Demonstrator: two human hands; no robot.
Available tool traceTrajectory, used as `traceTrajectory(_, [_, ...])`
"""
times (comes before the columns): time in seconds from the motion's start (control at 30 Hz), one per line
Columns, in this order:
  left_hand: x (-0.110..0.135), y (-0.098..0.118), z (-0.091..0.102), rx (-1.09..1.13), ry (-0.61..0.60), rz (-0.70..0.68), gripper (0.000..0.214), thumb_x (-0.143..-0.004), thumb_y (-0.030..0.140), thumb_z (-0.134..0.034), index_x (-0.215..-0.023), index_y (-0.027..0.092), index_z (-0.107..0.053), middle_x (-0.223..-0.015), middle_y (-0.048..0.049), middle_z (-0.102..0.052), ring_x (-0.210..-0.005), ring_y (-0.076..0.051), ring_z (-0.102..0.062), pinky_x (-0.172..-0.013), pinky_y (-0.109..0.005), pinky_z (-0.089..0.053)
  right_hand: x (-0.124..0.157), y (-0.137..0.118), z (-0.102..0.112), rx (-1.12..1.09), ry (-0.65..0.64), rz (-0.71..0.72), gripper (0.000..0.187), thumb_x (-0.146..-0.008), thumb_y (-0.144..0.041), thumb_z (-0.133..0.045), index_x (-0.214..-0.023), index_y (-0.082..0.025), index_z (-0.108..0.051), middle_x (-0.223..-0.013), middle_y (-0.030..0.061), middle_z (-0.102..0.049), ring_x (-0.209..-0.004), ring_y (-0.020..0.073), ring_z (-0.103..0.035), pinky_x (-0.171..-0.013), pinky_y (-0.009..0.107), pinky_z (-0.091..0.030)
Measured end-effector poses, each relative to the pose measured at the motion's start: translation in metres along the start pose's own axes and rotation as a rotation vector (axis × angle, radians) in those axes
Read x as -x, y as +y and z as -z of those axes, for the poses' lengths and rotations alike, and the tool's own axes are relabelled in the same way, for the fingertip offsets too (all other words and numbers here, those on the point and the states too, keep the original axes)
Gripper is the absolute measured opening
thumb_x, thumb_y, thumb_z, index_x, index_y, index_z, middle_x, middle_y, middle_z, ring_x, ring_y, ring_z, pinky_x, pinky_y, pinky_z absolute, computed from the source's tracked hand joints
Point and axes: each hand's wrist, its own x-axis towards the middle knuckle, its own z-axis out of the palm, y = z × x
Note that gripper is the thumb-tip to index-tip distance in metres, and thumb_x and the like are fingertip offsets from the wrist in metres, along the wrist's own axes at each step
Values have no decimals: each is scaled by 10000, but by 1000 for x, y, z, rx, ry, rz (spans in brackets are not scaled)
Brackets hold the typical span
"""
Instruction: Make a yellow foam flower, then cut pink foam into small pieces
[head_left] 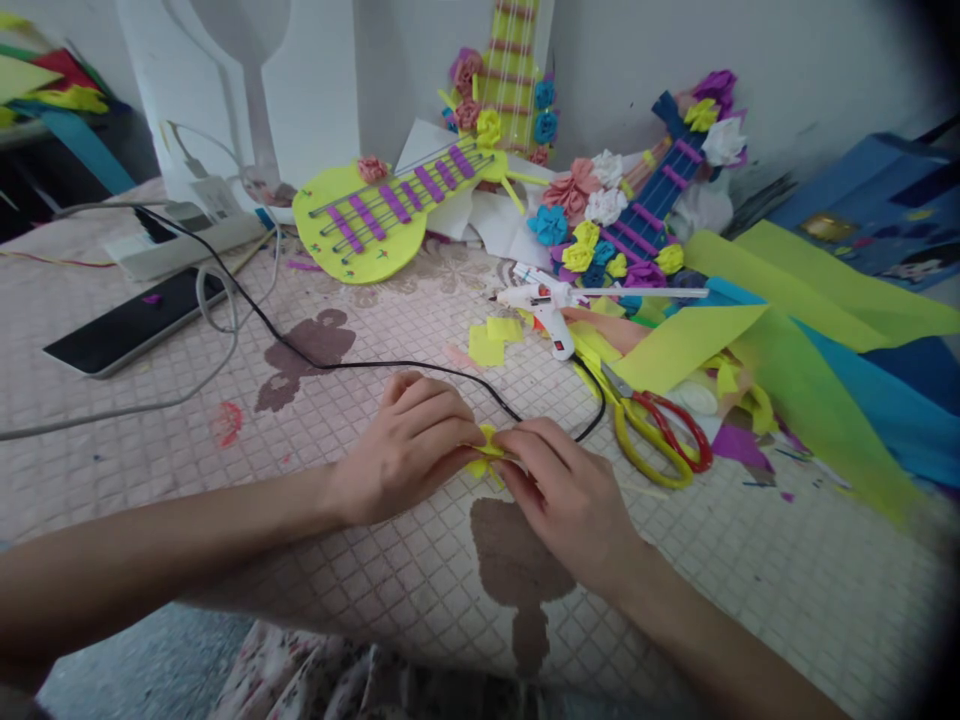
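Note:
Between my two hands is a small yellow paper flower, partly hidden by my fingertips. My left hand pinches its left side, and my right hand pinches the right side. Just beyond them a black cable runs across the tablecloth to a white hot glue gun, which has a glue stick in its back. To the right of my right hand lie scissors with red handles and a yellow-handled pair. Small yellow paper squares rest in front of the glue gun.
A yellow paper guitar and a dark blue one with paper flowers lean at the back. Yellow and blue paper strips spread over the right side. On the left are a phone and a white power strip.

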Motion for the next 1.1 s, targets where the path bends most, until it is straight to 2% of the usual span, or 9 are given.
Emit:
traceTrajectory(0.1, [0, -1, 1, -20, -12, 3, 25, -883, 211, -567, -903, 198, -576, -846, -11, -623, -869, -167, -522, -804, -348, -363, 0, -1, 0, -23, -2, -21, 167, -933, -190, -453, -883, -135, -602, -856, 65, -628, -696, 141, -588, -598, 251, -464])
traceTrajectory(0.27, [-2, 3, 1, -41, -22, 31, 83, -865, 254, -591, -930, 204, -583, -884, -21, -628, -900, -181, -526, -820, -362, -353, -1, -2, 0, 66, 13, 23, 214, -935, -168, -451, -812, -140, -623, -802, 55, -643, -641, 137, -580, -549, 257, -431])
traceTrajectory(0.5, [-3, 7, 2, -17, -23, 73, 60, -854, 256, -609, -855, 204, -579, -844, -10, -628, -870, -176, -525, -815, -360, -344, -1, -3, -1, 108, 39, 70, 203, -919, -131, -481, -789, -139, -636, -785, 54, -655, -650, 145, -584, -566, 270, -423])
traceTrajectory(0.67, [-3, 6, 3, 5, -44, 103, 57, -864, 241, -600, -838, 195, -579, -835, -7, -625, -864, -172, -521, -797, -350, -347, 0, -3, -3, 78, 32, 55, 148, -914, -127, -488, -865, -139, -627, -815, 54, -653, -667, 143, -589, -578, 263, -438])
traceTrajectory(0.77, [-3, 5, 3, -41, -36, 66, 63, -886, 239, -569, -841, 194, -578, -825, -6, -629, -858, -167, -528, -806, -352, -348, 2, -2, -3, 16, 9, 2, 111, -919, -165, -487, -938, -141, -594, -846, 54, -638, -686, 136, -591, -599, 251, -461])
traceTrajectory(0.9, [-2, -1, 5, -205, 50, -10, 56, -899, 240, -554, -858, 209, -577, -831, 13, -654, -878, -160, -548, -851, -369, -332, 3, -1, 0, -25, -20, -85, 78, -903, -157, -486, -872, -162, -557, -828, 44, -608, -694, 130, -583, -623, 242, -480])
traceTrajectory(1.0, [0, -10, 6, -317, 117, -98, 49, -906, 219, -538, -902, 245, -579, -874, 50, -676, -908, -143, -568, -901, -376, -306, 2, 1, 0, -11, -1, -85, 98, -900, -140, -476, -852, -175, -553, -793, 32, -603, -688, 128, -585, -623, 241, -479])
traceTrajectory(1.1, [2, -19, 3, -338, 108, -174, 97, -911, 203, -523, -941, 273, -585, -921, 69, -684, -946, -136, -580, -923, -379, -304, 1, 4, -4, 30, 31, -72, 108, -903, -146, -475, -839, -173, -558, -786, 30, -609, -673, 126, -589, -594, 237, -468])
